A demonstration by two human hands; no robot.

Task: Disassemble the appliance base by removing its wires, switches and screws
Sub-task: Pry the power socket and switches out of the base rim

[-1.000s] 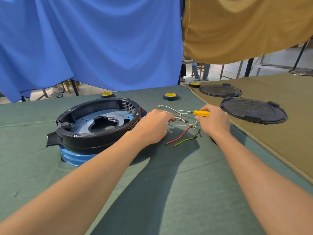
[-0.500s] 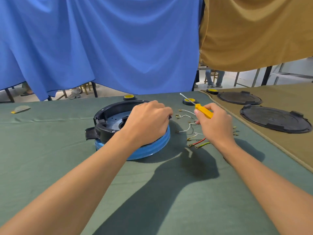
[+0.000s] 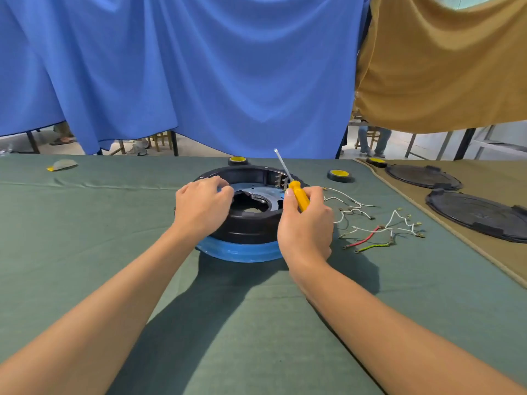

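Appliance base (image 3: 251, 228), a black ring on a blue bottom, sits open side up on the green-covered table (image 3: 114, 229), seen from my head camera. My left hand (image 3: 201, 209) curls over its near-left rim, gripping it. My right hand (image 3: 306, 226) is clenched round a yellow screwdriver (image 3: 300, 197), tip pointing up and away. Loose wires (image 3: 370, 223) lie just right. Flipping the tool downward one-handed could loosen my grip and drop it; hard pushing could slide the base.
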